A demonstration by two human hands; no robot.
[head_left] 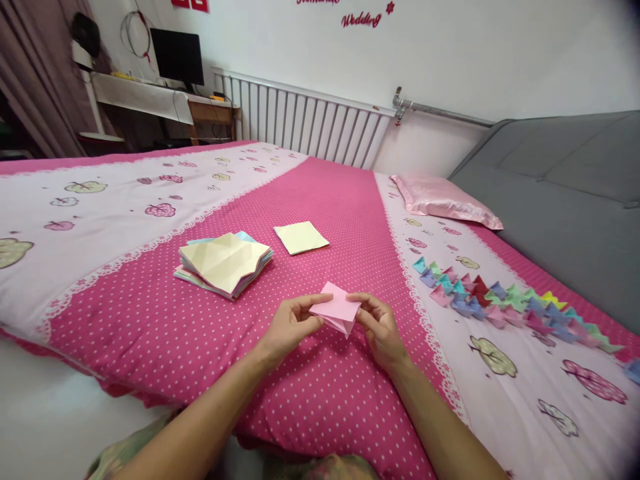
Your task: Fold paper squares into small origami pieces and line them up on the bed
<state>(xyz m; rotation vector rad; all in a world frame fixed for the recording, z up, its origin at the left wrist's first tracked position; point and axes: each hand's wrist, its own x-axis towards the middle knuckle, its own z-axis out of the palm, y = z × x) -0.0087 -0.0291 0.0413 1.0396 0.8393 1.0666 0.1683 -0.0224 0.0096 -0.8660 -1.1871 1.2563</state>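
A folded pink paper [336,311] is held just above the pink dotted bedspread [320,220]. My left hand [290,325] pinches its left edge between thumb and fingers. My right hand [379,327] pinches its right side the same way. To the upper left lies a stack of creased coloured sheets [225,262] with a pale yellow one on top. A single flat yellow sheet [301,237] lies beyond it. A row of several small folded paper pieces [500,303] in mixed colours stretches along the right side of the bed.
A pink pillow [443,197] lies at the far right by a grey sofa [565,193]. A white radiator [305,123] runs along the back wall. A desk with a dark monitor [177,57] stands at the far left.
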